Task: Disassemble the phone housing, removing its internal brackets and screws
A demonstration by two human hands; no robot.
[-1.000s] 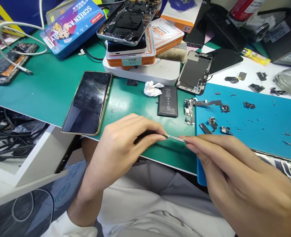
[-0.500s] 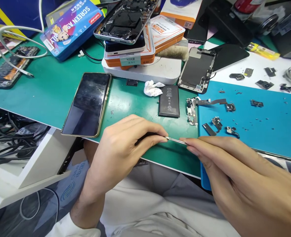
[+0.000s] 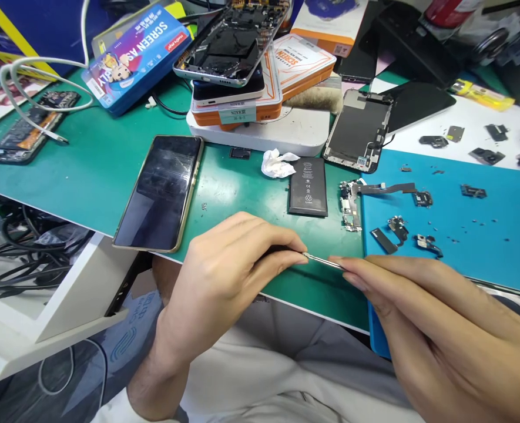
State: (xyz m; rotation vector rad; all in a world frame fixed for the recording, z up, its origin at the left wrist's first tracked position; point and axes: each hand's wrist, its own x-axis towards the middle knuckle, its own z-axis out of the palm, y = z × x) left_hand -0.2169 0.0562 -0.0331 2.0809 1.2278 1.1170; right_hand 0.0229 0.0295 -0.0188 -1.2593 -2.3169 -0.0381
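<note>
My left hand (image 3: 224,270) is closed around the dark handle of a thin metal tool (image 3: 324,261), held over the front edge of the green mat (image 3: 87,158). The fingertips of my right hand (image 3: 422,317) pinch the tool's bare metal tip from the right. Just beyond the hands lie a black phone battery (image 3: 308,187), a small logic board (image 3: 350,205) and a flex cable (image 3: 387,188). A phone with a dark cracked screen (image 3: 160,191) lies to the left of my left hand.
A blue mat (image 3: 475,229) at right carries several small phone parts. A display panel (image 3: 360,130) lies behind the battery beside a crumpled tissue (image 3: 277,163). Stacked phones and orange boxes (image 3: 242,70) sit at the back. A white cable (image 3: 34,76) loops at left.
The hands keep the same grip on the tool. The whole view has shifted slightly, so everything sits a little lower and further right in the picture.
</note>
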